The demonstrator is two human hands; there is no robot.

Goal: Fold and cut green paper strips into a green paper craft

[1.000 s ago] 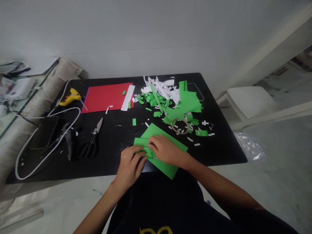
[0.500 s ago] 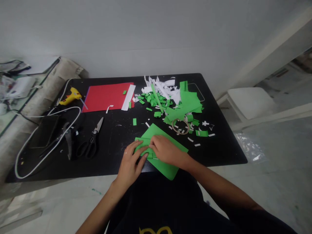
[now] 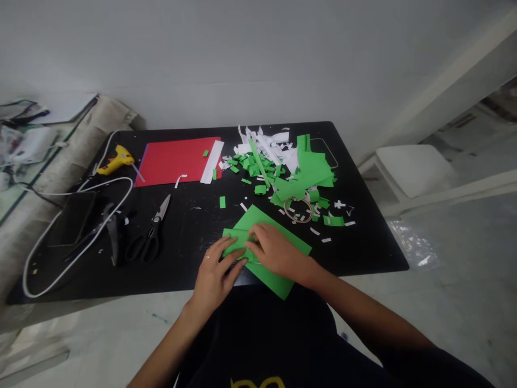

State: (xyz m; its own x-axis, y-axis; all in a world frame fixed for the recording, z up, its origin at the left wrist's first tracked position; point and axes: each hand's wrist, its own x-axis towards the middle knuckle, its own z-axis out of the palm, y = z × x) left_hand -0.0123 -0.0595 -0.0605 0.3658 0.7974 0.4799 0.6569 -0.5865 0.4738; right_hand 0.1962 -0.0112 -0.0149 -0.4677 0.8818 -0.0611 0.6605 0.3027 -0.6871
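A folded green paper strip (image 3: pixel 236 237) lies over a larger green paper sheet (image 3: pixel 274 277) at the table's front edge. Across the strip's left part, my left hand (image 3: pixel 214 269) rests with its fingers spread, pressing it down. From the right, my right hand (image 3: pixel 274 250) reaches over both papers. Its thumb and forefinger stand a little apart at the strip, and its other fingers are curled and partly hidden. Black-handled scissors (image 3: pixel 150 234) lie open to the left, apart from both hands.
Behind my hands are green scraps (image 3: pixel 313 170), white paper scraps (image 3: pixel 278 143) and a round hoop (image 3: pixel 298 210). Red paper (image 3: pixel 173 161) lies at the back left. A yellow glue gun (image 3: pixel 117 160) and a looping white cable (image 3: pixel 30 269) are on the left. A white stool (image 3: pixel 416 167) stands at right.
My right thumb and forefinger have parted slightly, baring more of the green strip. My left hand stays nearly where it was, and the papers have hardly shifted.
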